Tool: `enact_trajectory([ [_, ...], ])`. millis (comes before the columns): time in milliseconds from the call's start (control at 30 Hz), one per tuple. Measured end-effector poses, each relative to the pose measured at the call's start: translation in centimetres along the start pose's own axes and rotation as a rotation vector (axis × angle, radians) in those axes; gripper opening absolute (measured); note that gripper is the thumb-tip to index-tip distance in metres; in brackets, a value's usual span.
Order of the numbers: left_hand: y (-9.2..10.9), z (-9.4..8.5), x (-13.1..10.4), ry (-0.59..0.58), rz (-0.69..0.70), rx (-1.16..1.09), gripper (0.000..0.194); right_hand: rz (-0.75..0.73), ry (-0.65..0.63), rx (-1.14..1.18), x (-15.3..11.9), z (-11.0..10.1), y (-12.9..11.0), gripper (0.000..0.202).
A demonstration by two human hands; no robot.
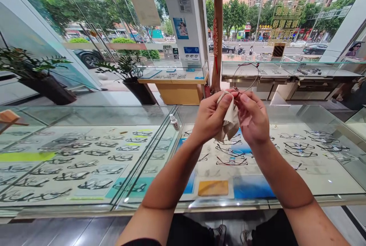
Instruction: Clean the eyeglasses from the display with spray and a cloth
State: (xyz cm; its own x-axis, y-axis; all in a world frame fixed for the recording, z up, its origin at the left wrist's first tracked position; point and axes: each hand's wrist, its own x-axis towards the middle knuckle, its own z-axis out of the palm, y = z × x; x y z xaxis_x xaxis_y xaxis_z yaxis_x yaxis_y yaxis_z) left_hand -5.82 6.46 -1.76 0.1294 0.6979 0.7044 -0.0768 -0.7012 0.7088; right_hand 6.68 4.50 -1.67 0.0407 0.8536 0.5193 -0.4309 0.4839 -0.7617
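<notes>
Both hands are raised close together above a glass display case. My left hand (213, 114) is closed on a crumpled pale cloth (230, 120), pinched between thumb and fingers. My right hand (253, 116) is closed beside it, its thumb and fingertips pinching a thin dark wire-like piece that looks like part of an eyeglass frame (246, 90). The frame's thin curved line rises above the fingertips. The cloth hangs between the hands and hides where the fingertips meet it.
Rows of eyeglasses (120, 157) lie inside the glass case (143, 208). A small white bottle (174, 122) stands on its top, left of my hands. Beyond are a wooden post (217, 28), potted plants (138, 86) and further display counters (180, 92).
</notes>
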Motion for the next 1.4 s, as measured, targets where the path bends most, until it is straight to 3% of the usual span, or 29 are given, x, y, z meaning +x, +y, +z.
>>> enact_trajectory([
  [133,1.9,-2.9,0.5,-0.268,-0.104,0.053,0.056,0.020,-0.016,-0.005,0.0,0.1,-0.5,0.021],
  [233,2.6,-3.8,0.3,-0.324,-0.146,0.012,0.051,0.014,-0.007,0.004,0.1,0.2,-0.5,0.020],
  [367,2.0,-2.0,-0.1,-0.241,-0.097,-0.038,0.051,-0.021,0.005,-0.010,0.1,0.1,-0.3,0.019],
  [500,1.2,1.0,-0.6,-0.001,-0.016,-0.047,0.050,-0.056,0.054,-0.056,-0.3,0.0,-0.2,0.020],
  [567,1.1,1.8,-0.9,0.064,-0.029,-0.065,0.053,-0.080,0.056,-0.076,-0.6,0.1,-0.3,0.020],
  [667,1.5,1.6,-1.1,-0.009,-0.060,-0.081,0.057,-0.104,0.051,-0.080,-0.7,0.1,-0.5,0.016],
  [833,2.0,-0.6,-0.6,-0.337,-0.143,-0.146,0.048,-0.025,0.067,-0.105,-0.2,-0.7,-1.3,0.020],
  [900,1.7,-0.8,-0.6,-0.388,-0.153,-0.180,0.043,-0.007,0.064,-0.109,0.0,-0.9,-1.4,0.022],
  [967,1.2,-0.4,-0.7,-0.337,-0.128,-0.195,0.044,0.008,0.075,-0.086,-0.1,-0.7,-1.2,0.022],
  [1133,0.0,2.1,-1.4,-0.023,-0.033,-0.076,0.045,-0.017,0.153,-0.040,-0.8,0.5,-0.3,0.019],
  [1200,0.0,2.6,-1.5,0.043,-0.034,-0.017,0.054,-0.031,0.161,-0.038,-1.0,0.8,-0.2,0.020],
  [1300,0.8,1.8,-1.3,-0.025,-0.068,-0.014,0.062,-0.008,0.133,-0.011,-0.9,0.6,-0.4,0.021],
  [1400,1.6,0.2,-0.8,-0.250,-0.136,-0.077,0.054,0.015,0.106,-0.025,-0.6,0.1,-0.6,0.023],
])
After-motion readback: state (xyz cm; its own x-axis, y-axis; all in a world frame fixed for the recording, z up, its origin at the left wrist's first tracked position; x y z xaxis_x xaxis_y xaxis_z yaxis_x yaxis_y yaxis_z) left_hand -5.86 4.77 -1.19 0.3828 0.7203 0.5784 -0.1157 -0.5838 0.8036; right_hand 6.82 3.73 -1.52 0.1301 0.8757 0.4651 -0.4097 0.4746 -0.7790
